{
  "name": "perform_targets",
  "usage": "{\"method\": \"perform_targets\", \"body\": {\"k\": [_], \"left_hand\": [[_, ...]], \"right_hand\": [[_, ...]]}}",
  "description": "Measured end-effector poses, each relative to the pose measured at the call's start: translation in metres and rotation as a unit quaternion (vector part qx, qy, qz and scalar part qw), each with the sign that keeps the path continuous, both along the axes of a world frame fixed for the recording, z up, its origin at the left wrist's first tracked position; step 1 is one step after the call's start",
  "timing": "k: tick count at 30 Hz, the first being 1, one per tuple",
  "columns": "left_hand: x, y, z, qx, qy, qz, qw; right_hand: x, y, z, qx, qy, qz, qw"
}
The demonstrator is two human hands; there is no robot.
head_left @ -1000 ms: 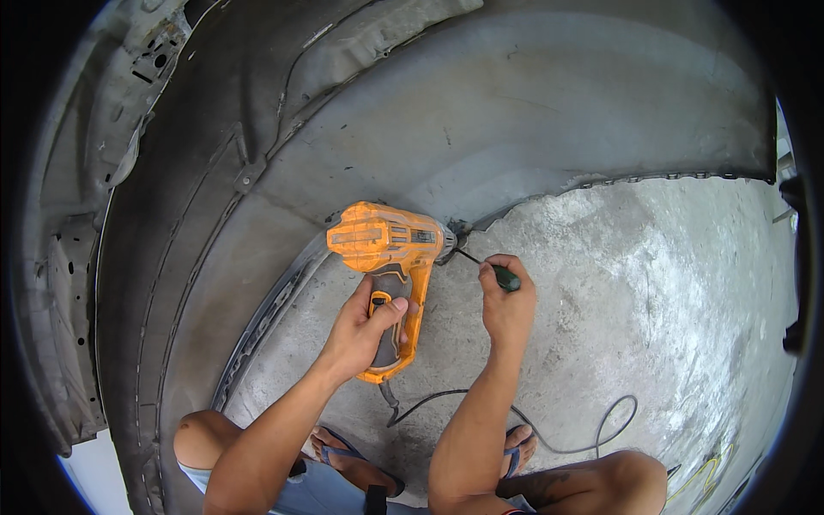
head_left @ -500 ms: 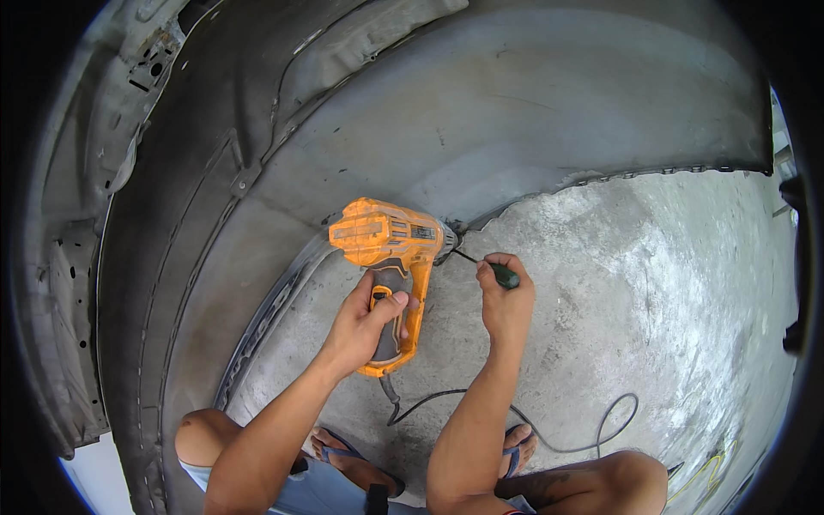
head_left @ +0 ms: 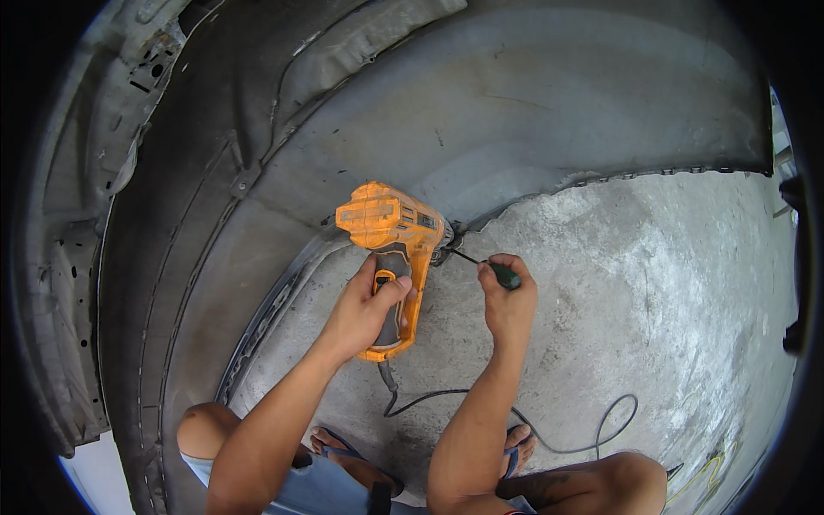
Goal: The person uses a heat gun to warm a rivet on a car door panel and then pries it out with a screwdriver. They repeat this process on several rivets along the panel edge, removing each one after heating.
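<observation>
My left hand (head_left: 369,300) is wrapped round the grey grip of an orange heat gun (head_left: 386,219), with the thumb beside its switch. The gun's nozzle points right, at the lower edge of a big dark grey curved bumper (head_left: 481,129). Between the fingers of my right hand (head_left: 512,296) is the green handle of a screwdriver (head_left: 506,276). Its thin dark shaft reaches left to the bumper edge just in front of the nozzle. The exact contact of the tip is hidden in the dark there.
A black power cord (head_left: 549,446) runs from the gun's base across the rough concrete floor (head_left: 601,326) and loops at the right. My sandalled feet (head_left: 515,451) and bent knees are close below. Another grey panel with holes (head_left: 77,283) stands at the far left.
The heat gun has shifted slightly up and right with my left hand, its rear tilting higher. My right hand and the screwdriver have barely moved.
</observation>
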State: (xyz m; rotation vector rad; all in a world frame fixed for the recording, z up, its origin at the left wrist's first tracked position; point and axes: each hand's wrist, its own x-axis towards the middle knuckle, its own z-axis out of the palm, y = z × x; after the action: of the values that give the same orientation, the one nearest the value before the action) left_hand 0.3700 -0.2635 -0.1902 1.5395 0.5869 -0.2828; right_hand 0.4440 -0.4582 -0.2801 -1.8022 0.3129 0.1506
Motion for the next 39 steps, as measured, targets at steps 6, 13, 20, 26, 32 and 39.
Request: {"method": "perform_targets", "body": {"k": [6,13,20,26,32,39], "left_hand": [[0.004,0.000,0.003,0.005,0.017,0.002,1.000],[0.007,0.003,0.006,0.000,0.016,0.004,1.000],[0.008,0.004,0.008,0.006,0.029,0.011,1.000],[0.009,0.003,0.011,0.045,0.038,-0.006,0.998],[0.007,0.001,0.017,0.029,0.040,-0.013,0.999],[0.005,0.000,0.017,0.036,0.030,-0.017,0.999]], "right_hand": [[0.004,-0.002,0.005,0.013,-0.016,-0.029,0.999],[0.009,0.002,0.013,-0.024,-0.037,-0.024,0.999],[0.009,0.005,0.002,0.000,-0.012,-0.004,1.000],[0.008,0.002,-0.003,0.007,-0.032,0.009,0.999],[0.008,0.008,-0.003,-0.013,-0.029,-0.011,0.999],[0.005,0.009,-0.004,0.006,-0.027,-0.030,0.999]]}}
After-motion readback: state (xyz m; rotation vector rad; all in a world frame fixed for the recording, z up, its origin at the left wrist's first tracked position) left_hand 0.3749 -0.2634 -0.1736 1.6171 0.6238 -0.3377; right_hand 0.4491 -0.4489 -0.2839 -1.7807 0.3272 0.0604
